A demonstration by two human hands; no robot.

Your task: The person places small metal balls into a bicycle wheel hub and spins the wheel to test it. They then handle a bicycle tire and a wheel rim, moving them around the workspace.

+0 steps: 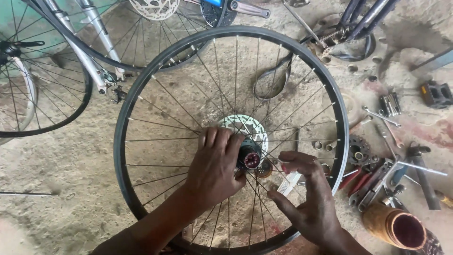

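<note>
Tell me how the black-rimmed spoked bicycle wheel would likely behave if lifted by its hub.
The black-rimmed spoked bicycle wheel would probably feel light for its size, being mostly thin wire spokes and open space. It likely stays stiff, not floppy. With the left hand gripping only the hub, it may tilt or spin.

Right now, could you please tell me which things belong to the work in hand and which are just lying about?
In hand: black spoked bicycle wheel, its dark metal hub, left hand, right hand.
Lying about: silver spanners, black pedal, rusty open-ended cylinder, red-handled pliers.
</note>
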